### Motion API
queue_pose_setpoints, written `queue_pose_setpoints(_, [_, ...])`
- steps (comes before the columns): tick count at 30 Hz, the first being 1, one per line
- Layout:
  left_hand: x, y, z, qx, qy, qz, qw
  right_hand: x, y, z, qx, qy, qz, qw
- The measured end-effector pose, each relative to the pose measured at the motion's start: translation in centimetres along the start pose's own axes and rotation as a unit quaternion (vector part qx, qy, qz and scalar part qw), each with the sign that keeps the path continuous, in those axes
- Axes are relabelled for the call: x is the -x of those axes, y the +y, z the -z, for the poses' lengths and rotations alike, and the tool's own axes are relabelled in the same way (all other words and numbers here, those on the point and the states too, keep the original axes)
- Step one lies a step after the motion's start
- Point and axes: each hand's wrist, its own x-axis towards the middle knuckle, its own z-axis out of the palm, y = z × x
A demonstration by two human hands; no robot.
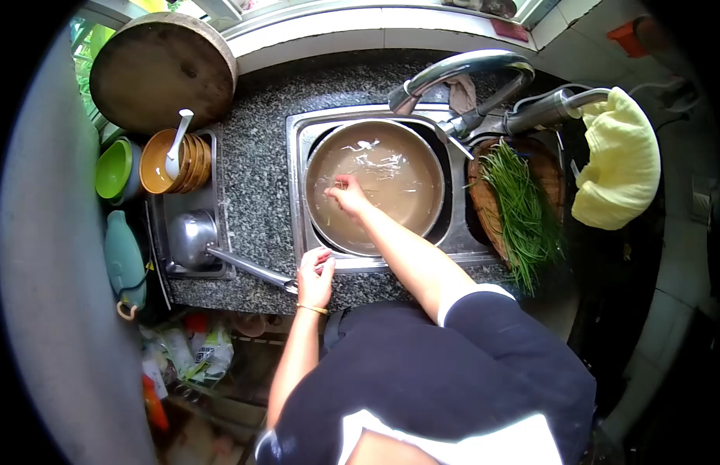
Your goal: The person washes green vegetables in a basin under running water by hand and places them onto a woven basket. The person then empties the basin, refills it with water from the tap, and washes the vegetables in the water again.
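Note:
A large round metal basin point(410, 225) of cloudy brownish water sits in the steel sink point(298, 155). Over the left part of the water is my right hand point(347, 197), its fingers curled together; whether something small is between them I cannot make out. My left hand point(316, 279), with a yellow band at the wrist, is at the sink's front left edge, fingers bent and thumb apart, with nothing visible in it. Just left of it ends the handle of a metal ladle point(193, 239). Long green stalks point(515, 209) lie on a woven basket point(488, 198) right of the basin.
The curved faucet point(484, 62) arches behind the basin. At the left are a round wooden board point(162, 74), stacked orange bowls point(154, 163) with a white spoon point(176, 147), a green bowl point(114, 170) and a teal container point(123, 256). A yellow cloth point(623, 163) hangs at the right.

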Motion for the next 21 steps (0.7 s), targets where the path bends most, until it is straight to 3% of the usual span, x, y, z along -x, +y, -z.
queue_pose_setpoints(2, [-0.3, 0.3, 0.0, 0.017, -0.003, 0.02, 1.0, 0.8, -2.1, -1.3, 0.011, -0.018, -0.027, 0.999])
queue_pose_setpoints(4, [-0.7, 0.3, 0.3, 0.012, -0.016, 0.056, 0.998, 1.2, -2.9, -1.7, -0.079, -0.152, -0.143, 0.975])
queue_pose_setpoints(5, [-1.1, 0.1, 0.5, 0.008, -0.016, 0.055, 0.998, 1.4, -3.4, -1.9, -0.083, -0.153, -0.142, 0.974])
queue_pose_setpoints(7, [-1.9, -1.7, 0.2, 0.072, 0.015, 0.125, 0.989, 2.2, -4.7, -1.7, 0.152, -0.144, 0.032, 0.977])
queue_pose_setpoints(8, [-2.7, -3.5, 0.0, 0.109, -0.004, 0.171, 0.979, 3.2, -6.4, -0.1, 0.215, -0.178, 0.054, 0.959])
queue_pose_setpoints(9, [-3.3, -3.0, -0.4, 0.158, -0.007, 0.232, 0.96, 4.6, -8.2, 1.8, 0.216, -0.165, 0.057, 0.961])
queue_pose_setpoints(11, [-4.3, -1.7, -1.0, 0.259, -0.006, 0.313, 0.914, 7.4, -10.6, 6.1, 0.321, -0.125, 0.199, 0.917])
queue_pose_setpoints(13, [-5.6, -1.7, -1.4, 0.261, -0.006, 0.335, 0.905, 11.7, -14.6, 11.3, 0.352, -0.06, 0.173, 0.918])
queue_pose_setpoints(15, [-6.6, -3.6, -1.7, 0.226, -0.026, 0.33, 0.916, 13.5, -15.2, 17.2, 0.264, 0.015, 0.303, 0.915])
queue_pose_setpoints(17, [-7.0, -4.1, -2.4, 0.2, 0.014, 0.326, 0.924, 15.4, -15.5, 22.2, 0.187, 0.174, 0.361, 0.897])
queue_pose_setpoints(19, [-7.1, -3.2, -2.8, 0.152, 0.028, 0.308, 0.939, 14.5, -13.7, 28.2, 0.2, 0.223, 0.312, 0.901])
queue_pose_setpoints(20, [-6.6, -2.1, -3.1, 0.105, 0.071, 0.268, 0.955, 14.8, -12.8, 30.5, 0.386, 0.238, 0.252, 0.855])
queue_pose_setpoints(21, [-6.8, -2.8, -3.2, 0.067, 0.103, 0.227, 0.966, 15.0, -12.5, 31.7, 0.556, 0.242, 0.183, 0.774])
